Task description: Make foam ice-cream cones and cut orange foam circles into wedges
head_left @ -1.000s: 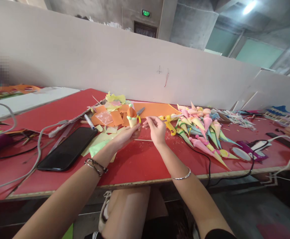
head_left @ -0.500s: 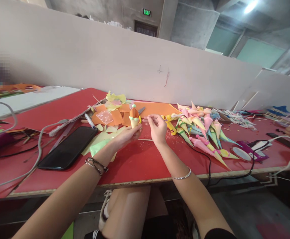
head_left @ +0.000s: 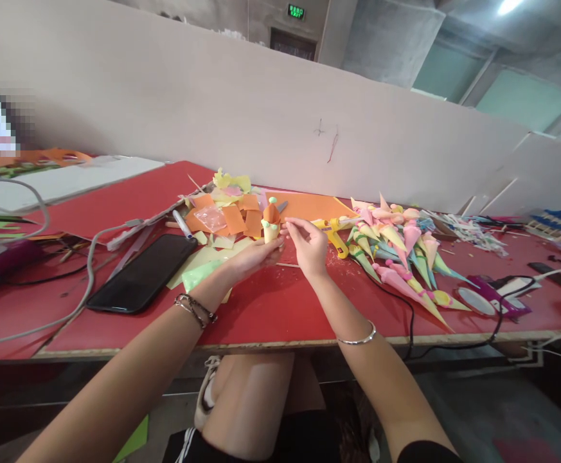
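Landmark: yellow glue gun (head_left: 337,242), lying on the red tabletop (head_left: 290,315).

Left hand (head_left: 259,254), left of the glue gun: grip closed about the lower end of a small cone piece (head_left: 271,226), held upright above the tabletop. Pale yellow base (head_left: 270,236), orange top (head_left: 271,215), a green knob (head_left: 273,200) at the tip, greenish bits where the two colours meet.

Right hand (head_left: 311,249), between the cone piece and the glue gun: narrow grip, thumb and forefinger brought together just beside the cone piece. Cannot tell whether they touch it, or whether anything thin is pinched there.

Handling, by judgement: very light, thin-walled, probably paper or soft foam sheet. Likely to dent or crease under a hard squeeze; slipping seems a small risk. Best hold looks low on the pale base, fingers round it, light pressure. Knob and greenish bits look easily knocked loose; avoid gripping there.

Around the glue gun: heap of pastel cones (head_left: 392,235) just right of it; orange sheet (head_left: 304,206) behind; paper scraps (head_left: 233,220) farther left, beyond the cone piece; black phone (head_left: 142,274) well left.
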Demonstrator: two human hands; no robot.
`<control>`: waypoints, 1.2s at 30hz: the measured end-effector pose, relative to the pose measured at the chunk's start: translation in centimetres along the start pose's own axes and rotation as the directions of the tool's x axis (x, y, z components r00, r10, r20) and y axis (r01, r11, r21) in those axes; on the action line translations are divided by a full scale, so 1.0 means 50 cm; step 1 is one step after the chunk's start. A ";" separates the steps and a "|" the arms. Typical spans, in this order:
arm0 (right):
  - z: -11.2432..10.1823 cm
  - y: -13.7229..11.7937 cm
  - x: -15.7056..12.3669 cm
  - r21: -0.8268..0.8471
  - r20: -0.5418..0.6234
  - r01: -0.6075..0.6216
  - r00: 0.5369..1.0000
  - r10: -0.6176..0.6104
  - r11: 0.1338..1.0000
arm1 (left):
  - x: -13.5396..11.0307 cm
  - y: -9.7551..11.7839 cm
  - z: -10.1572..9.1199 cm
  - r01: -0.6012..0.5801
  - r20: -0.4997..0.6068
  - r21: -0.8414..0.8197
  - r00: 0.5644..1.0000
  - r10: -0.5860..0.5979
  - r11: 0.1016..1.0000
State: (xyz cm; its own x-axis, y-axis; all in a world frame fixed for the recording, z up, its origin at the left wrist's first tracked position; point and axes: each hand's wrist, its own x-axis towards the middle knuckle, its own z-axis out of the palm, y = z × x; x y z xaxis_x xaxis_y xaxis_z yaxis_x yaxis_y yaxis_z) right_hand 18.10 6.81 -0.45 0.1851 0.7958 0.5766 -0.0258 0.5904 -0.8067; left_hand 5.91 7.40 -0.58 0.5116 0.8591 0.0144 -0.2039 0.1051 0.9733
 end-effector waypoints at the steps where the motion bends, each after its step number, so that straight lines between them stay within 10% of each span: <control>1: 0.000 -0.001 0.000 -0.009 0.005 0.017 1.000 -0.017 1.000 | -0.001 0.001 0.001 0.002 0.002 0.005 1.000 -0.002 1.000; 21: -0.003 0.018 0.002 -0.170 0.128 0.226 0.970 -0.206 0.959 | -0.005 0.004 0.007 0.038 -0.017 0.081 0.999 -0.037 0.996; 36: 0.008 0.022 0.002 0.030 0.098 -0.005 0.995 0.002 1.000 | 0.000 -0.002 0.001 0.003 0.025 0.103 1.000 -0.006 0.995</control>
State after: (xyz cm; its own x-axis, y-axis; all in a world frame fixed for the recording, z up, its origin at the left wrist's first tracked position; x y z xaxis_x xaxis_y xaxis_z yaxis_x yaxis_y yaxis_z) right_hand 17.71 7.59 -1.22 0.0879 0.8062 0.5851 -0.0562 0.5904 -0.8051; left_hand 5.98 7.36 -0.66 0.5332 0.8458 0.0143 -0.1154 0.0560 0.9917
